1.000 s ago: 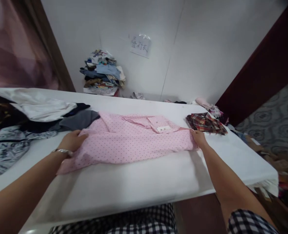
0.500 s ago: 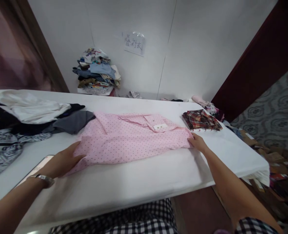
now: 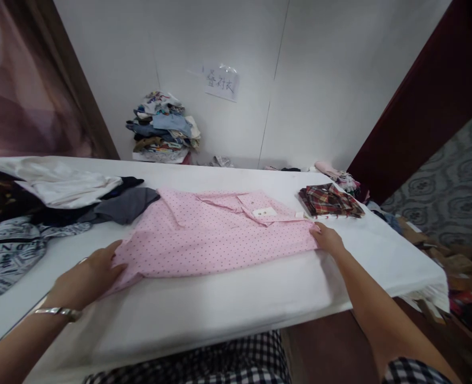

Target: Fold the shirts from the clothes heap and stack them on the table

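A pink shirt with small dark dots (image 3: 212, 242) lies stretched sideways on the white-covered table (image 3: 228, 304). Its collar and a pale buttoned strip face up near the middle right. My left hand (image 3: 89, 274), with a silver bracelet at the wrist, grips the shirt's left end between thumb and fingers. At the opposite end, my right hand (image 3: 327, 238) pinches the edge of the cloth. Some fingertips of both hands are hidden by the fabric.
Left of the shirt lies a heap of garments, with a white one (image 3: 68, 184), a grey one (image 3: 124, 205) and a black-and-white printed one (image 3: 12, 253). A folded plaid shirt (image 3: 332, 200) sits at the right. Stacked clothes (image 3: 166, 128) stand by the wall under a paper sign (image 3: 222, 82).
My left hand has moved left and slightly down with its end of the shirt, drawing the cloth wider. My right hand stays at its end. The view has tilted up slightly.
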### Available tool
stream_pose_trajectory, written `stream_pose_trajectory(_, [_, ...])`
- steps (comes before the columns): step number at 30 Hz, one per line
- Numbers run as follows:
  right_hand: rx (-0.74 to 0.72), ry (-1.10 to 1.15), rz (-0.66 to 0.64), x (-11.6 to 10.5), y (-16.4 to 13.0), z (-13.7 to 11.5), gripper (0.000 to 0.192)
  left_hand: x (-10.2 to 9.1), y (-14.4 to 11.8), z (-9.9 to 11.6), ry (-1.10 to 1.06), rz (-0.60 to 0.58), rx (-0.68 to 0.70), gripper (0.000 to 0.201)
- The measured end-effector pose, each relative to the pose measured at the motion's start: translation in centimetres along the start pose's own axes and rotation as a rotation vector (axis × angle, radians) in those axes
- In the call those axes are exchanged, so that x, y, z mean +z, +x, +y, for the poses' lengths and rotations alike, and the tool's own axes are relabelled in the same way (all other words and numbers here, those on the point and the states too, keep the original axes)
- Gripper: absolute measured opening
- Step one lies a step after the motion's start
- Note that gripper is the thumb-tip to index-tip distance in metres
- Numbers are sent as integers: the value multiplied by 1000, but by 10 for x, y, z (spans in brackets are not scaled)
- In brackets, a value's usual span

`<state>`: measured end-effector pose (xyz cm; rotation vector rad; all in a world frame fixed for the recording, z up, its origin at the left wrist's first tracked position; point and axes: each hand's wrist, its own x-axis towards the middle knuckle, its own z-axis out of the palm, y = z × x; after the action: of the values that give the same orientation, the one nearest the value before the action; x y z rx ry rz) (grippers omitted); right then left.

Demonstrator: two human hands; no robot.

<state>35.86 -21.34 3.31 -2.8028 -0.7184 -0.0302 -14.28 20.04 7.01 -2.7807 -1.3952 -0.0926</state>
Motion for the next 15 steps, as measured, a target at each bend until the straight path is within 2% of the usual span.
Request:
stream_pose_trajectory(2, [-71, -30, 76, -4, 1, -6, 55, -7, -9, 12, 19, 90, 51, 55])
stream_pose_trajectory(4, [-226, 12, 165, -8, 1, -23, 50, -5, -15, 29, -64, 217, 152, 53])
stream_pose_trajectory(5, [-322, 46, 194, -10, 1, -36, 48, 0, -17, 38, -120, 244, 227, 52])
stream_pose_trajectory(8, [-585, 135, 208, -9, -1, -87, 40, 24, -18, 65, -208, 153, 395, 55])
stream_pose_trajectory(10, [-683, 185, 143, -2, -1, -121, 35, 39, -15, 76, -181, 49, 413, 58])
stream_pose_trajectory(12, [-645, 309, 26, 7, 1, -147, 27, 49, -11, 82, -132, -24, 382, 60])
stream_pose_trajectory(15, [-444, 533, -82, 20, 8, -164, 9, 51, -8, 84, -92, -82, 354, 62])
